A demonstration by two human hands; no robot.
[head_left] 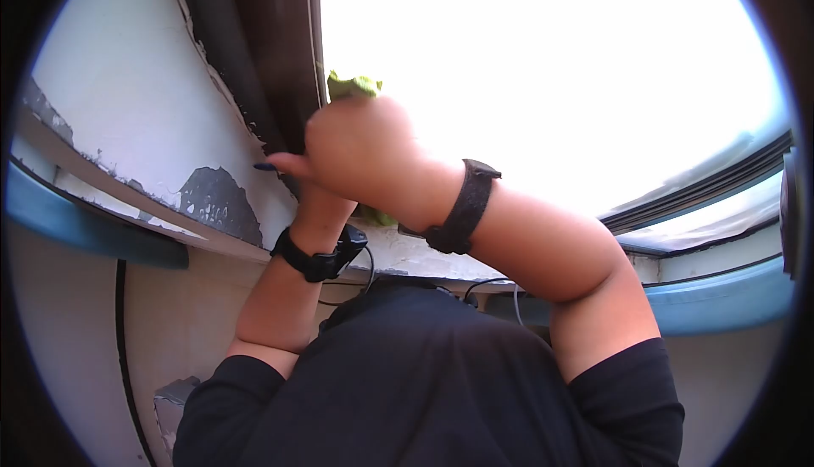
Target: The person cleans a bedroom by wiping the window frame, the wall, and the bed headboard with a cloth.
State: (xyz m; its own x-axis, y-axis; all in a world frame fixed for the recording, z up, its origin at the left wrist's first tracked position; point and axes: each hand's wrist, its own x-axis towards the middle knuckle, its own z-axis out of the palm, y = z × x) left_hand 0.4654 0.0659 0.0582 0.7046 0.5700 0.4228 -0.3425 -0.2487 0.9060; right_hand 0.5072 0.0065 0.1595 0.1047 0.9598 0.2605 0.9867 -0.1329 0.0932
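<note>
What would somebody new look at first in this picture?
Probably the huge, glaring white window filling the upper right. Next, the person's right hand, left of centre, with a crumpled green thing poking out just above it. Then maybe the dark peeled patch on the wall at left.

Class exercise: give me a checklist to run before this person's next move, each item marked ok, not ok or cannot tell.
1. Green item gripped by the right hand: ok, one end sticks out above the fist.
2. Hold of the left hand: cannot tell, mostly hidden.
3. Right wrist band on: ok.
4. Left wrist band on: ok.
5. Clear view through the window: not ok, whited out.
</note>
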